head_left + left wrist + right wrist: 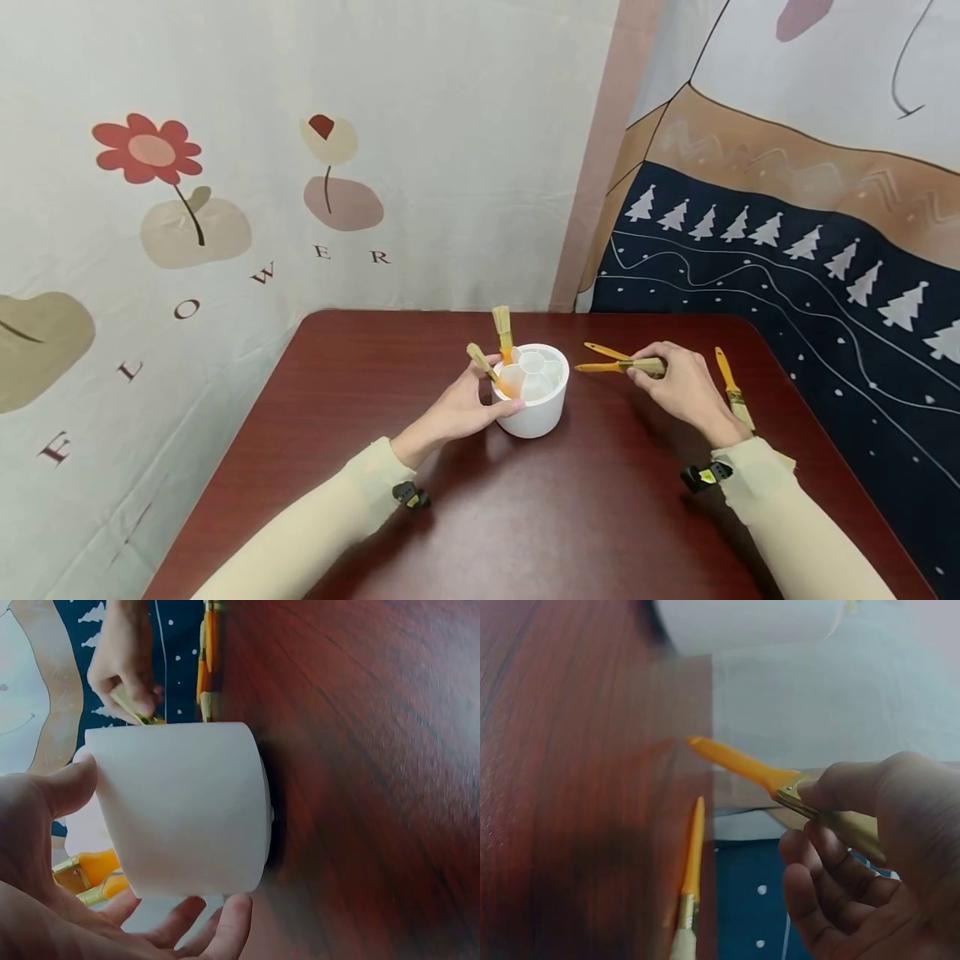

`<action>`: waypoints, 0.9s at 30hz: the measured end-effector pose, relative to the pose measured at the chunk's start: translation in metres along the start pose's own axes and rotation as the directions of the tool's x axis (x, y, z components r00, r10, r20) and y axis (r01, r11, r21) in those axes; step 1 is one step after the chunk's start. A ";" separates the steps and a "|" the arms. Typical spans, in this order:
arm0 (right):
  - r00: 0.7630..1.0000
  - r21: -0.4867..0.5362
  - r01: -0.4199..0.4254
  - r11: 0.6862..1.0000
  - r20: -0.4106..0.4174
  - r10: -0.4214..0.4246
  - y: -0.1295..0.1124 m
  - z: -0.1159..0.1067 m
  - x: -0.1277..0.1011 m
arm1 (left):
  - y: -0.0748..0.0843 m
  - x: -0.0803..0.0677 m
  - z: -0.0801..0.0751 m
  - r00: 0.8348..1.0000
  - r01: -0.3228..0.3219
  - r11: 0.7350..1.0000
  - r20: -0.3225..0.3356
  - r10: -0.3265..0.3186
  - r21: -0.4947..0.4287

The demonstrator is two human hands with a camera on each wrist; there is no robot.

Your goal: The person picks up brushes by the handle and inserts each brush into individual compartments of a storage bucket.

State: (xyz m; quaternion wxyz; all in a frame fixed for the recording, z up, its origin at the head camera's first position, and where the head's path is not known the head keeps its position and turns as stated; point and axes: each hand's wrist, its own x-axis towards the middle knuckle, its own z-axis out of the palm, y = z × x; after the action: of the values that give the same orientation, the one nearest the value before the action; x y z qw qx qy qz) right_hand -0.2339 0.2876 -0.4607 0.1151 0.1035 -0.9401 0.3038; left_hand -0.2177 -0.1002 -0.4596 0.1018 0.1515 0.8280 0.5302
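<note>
Head view: left hand (459, 410) cups white cup (534, 408); right hand (678, 385) pinches orange-handled brush (619, 366).

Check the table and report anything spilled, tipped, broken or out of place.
Nothing stands out. The white holder stands upright with two brushes in it, steadied by the left hand. The right hand pinches one brush by its bristle end; two more brushes lie flat on the table. No spills visible.

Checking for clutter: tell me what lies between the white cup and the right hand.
Only orange brush handles over bare table, per the head view.
</note>
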 end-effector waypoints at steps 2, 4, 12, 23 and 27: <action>1.000 0.011 0.009 1.000 -0.020 -0.008 -0.004 -0.002 -0.001 | -0.002 0.002 -0.003 1.000 -0.018 1.000 0.016 0.018 0.012; 0.999 0.025 0.016 1.000 -0.037 -0.016 -0.008 -0.004 -0.003 | -0.003 0.004 -0.005 0.999 -0.021 1.000 0.030 0.021 0.023; 0.994 0.068 0.031 0.997 -0.106 -0.024 -0.024 -0.010 -0.009 | -0.006 0.008 -0.011 0.998 -0.005 0.999 0.067 0.002 0.046; 0.986 0.200 0.060 0.978 -0.165 -0.026 -0.051 -0.019 -0.017 | -0.005 0.013 -0.018 0.988 -0.018 0.999 0.157 0.013 0.032; 0.983 0.232 0.073 0.970 -0.181 -0.030 -0.063 -0.023 -0.017 | -0.005 0.014 -0.021 0.983 -0.021 1.000 0.185 0.017 0.016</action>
State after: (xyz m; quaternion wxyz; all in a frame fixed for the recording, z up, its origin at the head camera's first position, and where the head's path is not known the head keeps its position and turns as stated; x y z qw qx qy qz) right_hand -0.1975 0.2533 -0.4130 0.1925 0.1137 -0.8800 0.4190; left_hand -0.2383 -0.1147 -0.4554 0.1717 0.2089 0.8183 0.5072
